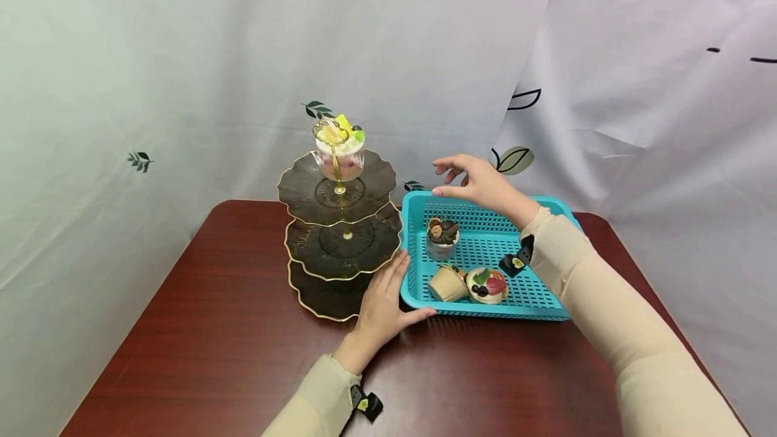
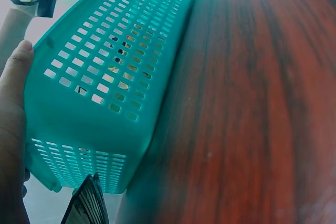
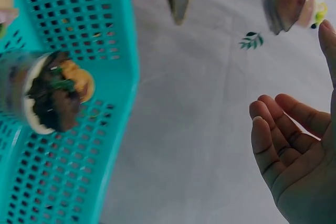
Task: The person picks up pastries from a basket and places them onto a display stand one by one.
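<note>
My left hand (image 1: 382, 305) touches the near left corner of a turquoise plastic basket (image 1: 504, 313), fingers extended along its side and thumb on the front rim. Above the basket's back left part, my right hand (image 1: 479, 184) hovers with nothing in it, fingers loosely bent. A chocolate-topped dessert cup (image 1: 442, 241) stands inside the basket. Near the front lie a tan-wrapped cupcake (image 1: 447, 284), tipped over, and a fruit-topped cake (image 1: 487, 287). Left of the basket rises a three-tier dark stand (image 1: 297, 187) with gold edges. A fruit-topped dessert cup (image 1: 349, 160) sits on its top tier.
Everything stands on a dark red wooden table (image 1: 231, 329). A pale cloth backdrop (image 1: 200, 73) with leaf prints hangs behind the table. The stand's lower plates (image 1: 342, 251) come close to the basket's left side.
</note>
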Demonstrator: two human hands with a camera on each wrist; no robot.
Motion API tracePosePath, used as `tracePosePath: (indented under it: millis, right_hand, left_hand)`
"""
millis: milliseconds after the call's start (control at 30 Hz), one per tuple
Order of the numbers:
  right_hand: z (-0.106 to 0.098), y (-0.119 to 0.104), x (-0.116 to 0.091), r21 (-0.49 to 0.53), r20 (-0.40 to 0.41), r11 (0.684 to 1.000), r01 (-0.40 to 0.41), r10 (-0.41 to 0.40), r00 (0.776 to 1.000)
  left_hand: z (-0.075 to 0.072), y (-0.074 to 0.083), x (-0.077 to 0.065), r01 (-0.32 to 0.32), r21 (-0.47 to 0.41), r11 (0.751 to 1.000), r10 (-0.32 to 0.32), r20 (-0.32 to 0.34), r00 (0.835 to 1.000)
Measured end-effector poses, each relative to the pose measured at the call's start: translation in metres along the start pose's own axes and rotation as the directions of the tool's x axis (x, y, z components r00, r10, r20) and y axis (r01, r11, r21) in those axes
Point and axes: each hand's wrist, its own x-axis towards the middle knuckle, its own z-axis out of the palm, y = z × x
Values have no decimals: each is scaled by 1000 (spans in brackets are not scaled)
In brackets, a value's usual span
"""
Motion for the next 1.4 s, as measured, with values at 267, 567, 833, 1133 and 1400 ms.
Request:
tracePosePath:
  millis: [267, 567, 833, 1133, 1400]
  right_hand:
    - [11, 23, -7, -9, 23, 996, -88, 88, 996]
    - [18, 38, -14, 26, 7, 994, -109, 109, 994]
    - [26, 50, -17, 4, 12, 989, -149, 149, 989]
    - [37, 67, -20, -3, 14, 984, -177, 177, 984]
    - [46, 76, -19, -33, 42, 977, -209, 210, 977]
  left_hand:
    - [0, -1, 0, -2, 6, 1000, 2, -1, 1000]
    - [0, 0, -4, 6, 15, 1000, -6, 4, 1000]
    - [0, -1, -2, 6, 21, 1000, -6, 0, 1000]
    - [0, -1, -2, 8, 29, 1000, -9, 15, 1000]
    - [0, 0, -1, -3, 49, 999, 2, 20, 1000]
